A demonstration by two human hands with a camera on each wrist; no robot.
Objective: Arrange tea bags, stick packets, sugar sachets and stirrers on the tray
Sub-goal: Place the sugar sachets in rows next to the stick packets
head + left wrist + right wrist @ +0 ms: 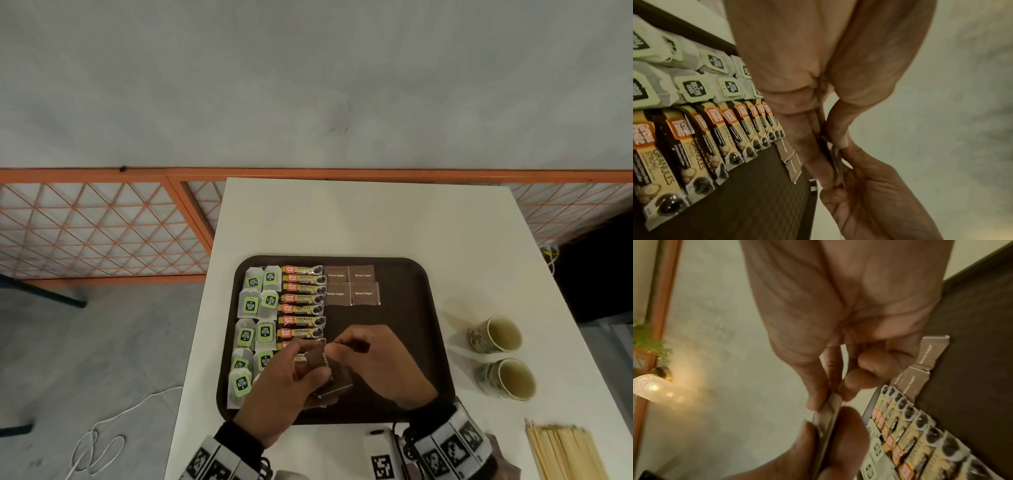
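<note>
Above the near middle of the brown tray (435,308), the left hand (291,387) grips a small stack of brown sugar sachets (325,371) while the right hand (380,363) pinches the top one, apparently to peel it off. Four placed sachets (352,284) sit in the far right part, beside the stick packets (301,301) and tea bags (257,308), so this one probably extends their grid.

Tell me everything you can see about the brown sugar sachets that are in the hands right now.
The held sugar sachets are a small stack of flat, square, brown paper packets, edges silvery-grey. The left hand grips the stack from below, while the right hand pinches its top edge. They are held tilted on edge above the near middle of the tray, clear of the four sachets already laid. Their count cannot be told.
</note>
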